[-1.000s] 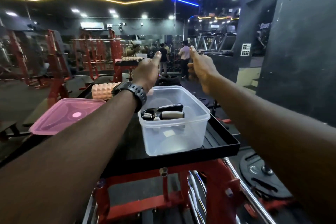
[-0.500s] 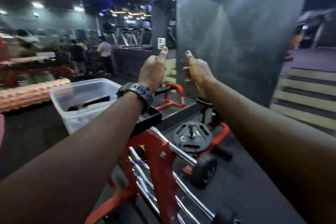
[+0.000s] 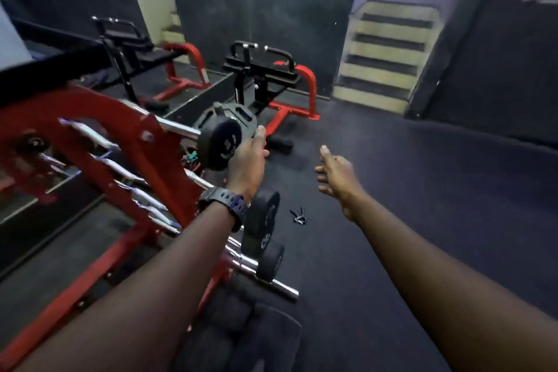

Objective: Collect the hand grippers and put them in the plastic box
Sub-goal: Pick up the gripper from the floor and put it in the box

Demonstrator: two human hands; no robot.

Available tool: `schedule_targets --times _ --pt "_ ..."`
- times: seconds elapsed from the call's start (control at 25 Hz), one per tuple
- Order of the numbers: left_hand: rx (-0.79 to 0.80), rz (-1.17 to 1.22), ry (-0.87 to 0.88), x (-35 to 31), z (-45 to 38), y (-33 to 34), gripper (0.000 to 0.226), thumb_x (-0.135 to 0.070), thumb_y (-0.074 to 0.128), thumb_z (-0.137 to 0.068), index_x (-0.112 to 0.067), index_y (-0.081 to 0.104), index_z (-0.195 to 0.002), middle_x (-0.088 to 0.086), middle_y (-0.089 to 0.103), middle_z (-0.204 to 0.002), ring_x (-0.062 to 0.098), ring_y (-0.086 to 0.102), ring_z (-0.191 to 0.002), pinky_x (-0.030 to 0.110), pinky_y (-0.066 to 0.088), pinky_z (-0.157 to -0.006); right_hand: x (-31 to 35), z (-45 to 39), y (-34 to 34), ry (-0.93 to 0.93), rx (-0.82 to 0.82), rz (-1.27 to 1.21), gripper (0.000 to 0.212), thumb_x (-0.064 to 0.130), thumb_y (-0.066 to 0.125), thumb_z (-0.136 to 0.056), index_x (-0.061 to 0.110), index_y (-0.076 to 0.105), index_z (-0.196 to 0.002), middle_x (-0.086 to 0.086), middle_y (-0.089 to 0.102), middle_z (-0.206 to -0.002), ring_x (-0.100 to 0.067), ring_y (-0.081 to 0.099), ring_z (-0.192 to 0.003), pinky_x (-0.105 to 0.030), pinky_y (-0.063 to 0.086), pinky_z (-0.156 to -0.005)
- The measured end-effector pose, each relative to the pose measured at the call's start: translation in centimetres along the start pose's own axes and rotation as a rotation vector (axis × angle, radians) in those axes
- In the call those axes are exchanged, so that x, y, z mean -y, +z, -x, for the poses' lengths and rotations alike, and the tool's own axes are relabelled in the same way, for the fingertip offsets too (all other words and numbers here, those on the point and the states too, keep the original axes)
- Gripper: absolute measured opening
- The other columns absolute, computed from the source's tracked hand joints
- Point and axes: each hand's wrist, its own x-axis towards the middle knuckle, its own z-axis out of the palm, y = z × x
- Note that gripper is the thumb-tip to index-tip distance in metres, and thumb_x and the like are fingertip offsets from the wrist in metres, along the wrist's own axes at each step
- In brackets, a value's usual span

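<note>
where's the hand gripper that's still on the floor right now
In the head view the hand gripper lies on the dark floor near centre, just right of the black weight plates on the red bar rack, below and between the left hand and right hand.

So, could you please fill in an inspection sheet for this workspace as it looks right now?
Surface: dark rubber floor.
Job's things: one hand gripper lying on the floor; the plastic box is not in view.
Clutter: weight plates on the red bar rack.
Grips: left hand and right hand open, both holding nothing.
Cables: nothing seen.
Surroundings: steps, red and black gym machine.
</note>
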Motion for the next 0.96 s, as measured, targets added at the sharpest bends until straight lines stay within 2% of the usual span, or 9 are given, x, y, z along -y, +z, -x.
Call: schedule_targets --times 0.08,0.16,0.28,0.4,0.48,0.68,0.8,0.96 --pt "0.016 0.074 0.001 3.2 0.9 3.2 0.048 -0.064 0.038 -0.092 -0.023 0.061 -0.088 0.004 0.065 -0.091 0.021 0.06 -0.082 0.033 0.046 -0.075 -4.4 -0.2 -1.9 0.049 -0.01 -0.005 0.04 0.063 0.049 -0.09 0.024 0.057 -0.087 -0.001 0.063 -0.095 -0.016 0.057 -0.079 -0.033 0.051 -0.069" --pt "-0.012 0.104 -0.036 6.1 1.8 5.9 0.049 -0.058 0.037 -0.097 -0.016 0.061 -0.095 0.005 0.064 -0.094 0.019 0.059 -0.085 0.026 0.043 -0.068 -8.7 -0.5 -3.8 0.065 -0.019 -0.008 0.037 0.059 0.049 -0.093 0.024 0.055 -0.084 -0.001 0.062 -0.092 -0.016 0.056 -0.079 -0.034 0.05 -0.07" --pt "-0.015 0.1 -0.139 13.0 3.6 12.5 0.053 -0.059 0.032 -0.098 -0.015 0.061 -0.101 0.006 0.064 -0.099 0.02 0.06 -0.089 0.029 0.044 -0.07 -17.1 -1.0 -8.9 0.139 0.002 -0.019 0.036 0.057 0.048 -0.095 0.023 0.054 -0.084 -0.001 0.06 -0.089 -0.016 0.056 -0.079 -0.034 0.051 -0.073" --pt "-0.002 0.094 -0.254 16.2 5.8 16.8 0.056 -0.063 0.028 -0.097 -0.016 0.059 -0.102 0.006 0.064 -0.101 0.021 0.059 -0.087 0.031 0.041 -0.07 -22.7 -0.4 -13.6 0.231 -0.026 -0.057 0.038 0.057 0.048 -0.095 0.022 0.054 -0.082 -0.002 0.059 -0.088 -0.016 0.053 -0.076 -0.035 0.05 -0.072" --pt "0.004 0.109 -0.268 15.7 5.9 19.0 0.054 -0.064 0.029 -0.096 -0.019 0.059 -0.096 0.006 0.063 -0.1 0.02 0.058 -0.084 0.03 0.039 -0.067 -23.0 -0.7 -16.0 0.231 -0.03 -0.079 0.038 0.056 0.047 -0.095 0.021 0.054 -0.082 -0.002 0.057 -0.086 -0.015 0.051 -0.073 -0.035 0.049 -0.071" --pt "0.001 0.111 -0.279 16.2 3.0 24.3 0.062 -0.065 0.026 -0.096 -0.014 0.059 -0.109 0.005 0.065 -0.101 0.023 0.06 -0.094 0.033 0.042 -0.073 -22.3 -5.2 -19.2 0.209 -0.028 -0.079 0.036 0.057 0.047 -0.096 0.024 0.055 -0.086 0.0 0.06 -0.09 -0.016 0.056 -0.08 -0.036 0.052 -0.077" --pt "0.0 0.13 -0.325 18.1 -0.1 26.4 0.064 -0.066 0.026 -0.096 -0.013 0.059 -0.111 0.007 0.065 -0.103 0.024 0.061 -0.096 0.035 0.043 -0.076 -23.3 -9.4 -19.6 0.233 -0.017 -0.009 0.036 0.059 0.046 -0.095 0.025 0.056 -0.088 -0.001 0.062 -0.095 -0.018 0.059 -0.089 -0.042 0.054 -0.089" --pt "-0.049 0.163 -0.383 20.5 -7.0 28.4 0.06 -0.065 0.026 -0.096 -0.016 0.059 -0.106 0.007 0.065 -0.107 0.024 0.061 -0.097 0.036 0.043 -0.079 -23.8 -17.8 -17.9 0.285 0.039 0.05 0.037 0.056 0.045 -0.097 0.021 0.057 -0.096 -0.002 0.062 -0.098 -0.019 0.059 -0.092 -0.044 0.053 -0.092"
